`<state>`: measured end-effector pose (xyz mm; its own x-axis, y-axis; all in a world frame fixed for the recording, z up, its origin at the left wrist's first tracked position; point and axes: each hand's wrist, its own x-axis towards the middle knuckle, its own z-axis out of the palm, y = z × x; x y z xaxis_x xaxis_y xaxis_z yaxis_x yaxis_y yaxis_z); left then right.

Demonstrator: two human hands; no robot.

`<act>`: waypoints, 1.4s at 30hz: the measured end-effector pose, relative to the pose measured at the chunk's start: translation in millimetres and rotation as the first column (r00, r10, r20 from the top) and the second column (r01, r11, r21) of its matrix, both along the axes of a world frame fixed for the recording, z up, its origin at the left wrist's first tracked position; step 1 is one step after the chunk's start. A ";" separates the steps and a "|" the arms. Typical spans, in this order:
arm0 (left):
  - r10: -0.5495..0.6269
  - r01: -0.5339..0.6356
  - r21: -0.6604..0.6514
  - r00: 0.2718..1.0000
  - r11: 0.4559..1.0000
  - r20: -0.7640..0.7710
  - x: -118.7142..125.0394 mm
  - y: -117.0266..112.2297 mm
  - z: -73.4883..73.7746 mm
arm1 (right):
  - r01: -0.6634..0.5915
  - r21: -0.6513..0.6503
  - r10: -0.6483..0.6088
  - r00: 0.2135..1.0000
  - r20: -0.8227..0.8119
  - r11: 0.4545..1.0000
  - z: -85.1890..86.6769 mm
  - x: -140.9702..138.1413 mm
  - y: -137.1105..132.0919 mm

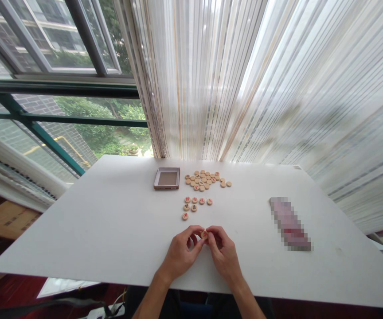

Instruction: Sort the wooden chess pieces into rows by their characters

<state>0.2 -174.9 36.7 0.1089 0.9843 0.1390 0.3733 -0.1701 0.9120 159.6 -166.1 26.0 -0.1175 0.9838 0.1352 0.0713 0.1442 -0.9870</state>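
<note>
My left hand [181,252] and my right hand [223,252] meet over the near middle of the white table [78,230]. Both pinch one round wooden chess piece [204,234] with a red mark, fingertips pressed on it from either side. Just beyond the hands lie several separate pieces [194,204] with red or black characters, face up. Farther back sits a loose heap of pieces [206,178], and left of the heap an open shallow box [167,178].
A flat pinkish object [289,223], blurred out, lies on the right of the table. Striped sheer curtains [261,88] hang behind the table's far edge, and a window with green railings [45,119] is at the left. The table's near edge runs just under my wrists.
</note>
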 end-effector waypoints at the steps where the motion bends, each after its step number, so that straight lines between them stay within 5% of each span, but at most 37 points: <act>1: 0.004 -0.004 -0.002 1.000 1.000 0.006 0.1 0.2 -0.4 | -0.002 -0.002 0.002 1.000 0.000 1.000 -0.6 0.1 0.1; 22: 0.031 -0.026 -0.051 0.994 0.998 0.103 -1.6 1.0 5.0 | -0.030 0.075 0.026 0.998 0.054 0.997 1.7 -1.3 -1.5; 42: 0.082 -0.066 -0.091 0.979 0.994 0.186 -0.6 2.7 -5.0 | -0.096 0.157 0.071 0.985 0.156 0.983 0.4 -3.0 -3.4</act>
